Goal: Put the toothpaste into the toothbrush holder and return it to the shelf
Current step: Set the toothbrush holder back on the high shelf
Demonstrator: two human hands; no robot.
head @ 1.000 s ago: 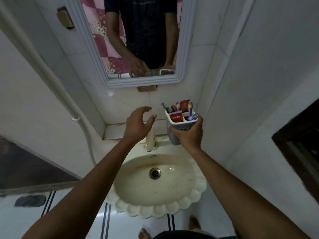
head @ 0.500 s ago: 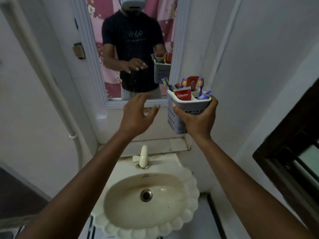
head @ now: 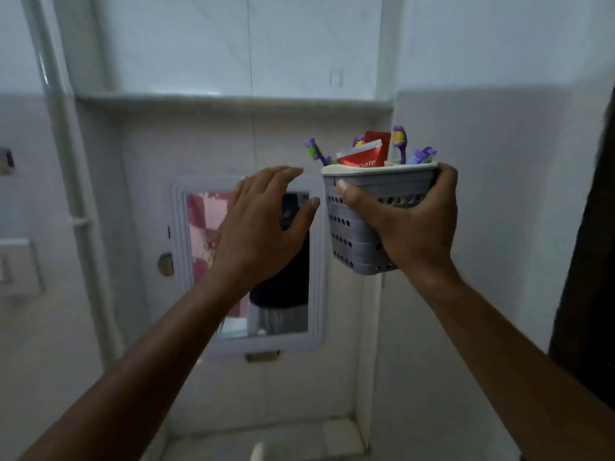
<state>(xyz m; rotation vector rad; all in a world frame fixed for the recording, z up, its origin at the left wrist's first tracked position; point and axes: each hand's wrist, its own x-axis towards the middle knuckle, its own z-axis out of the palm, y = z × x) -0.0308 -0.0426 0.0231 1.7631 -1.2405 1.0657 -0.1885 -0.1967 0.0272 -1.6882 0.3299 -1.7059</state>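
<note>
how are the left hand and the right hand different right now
The right hand is closed around the grey toothbrush holder, thumb across its front; the left hand holds nothing, fingers spread and slightly curled. The right hand carries the holder's weight, while the left hand hovers just beside it without touching. Both are raised in front of the mirror, below the shelf.

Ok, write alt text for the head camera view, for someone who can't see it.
The right hand holds up a grey perforated toothbrush holder containing a red toothpaste tube and purple toothbrushes, below a white wall shelf. The left hand hovers open beside it, not touching, in front of a white-framed mirror.
</note>
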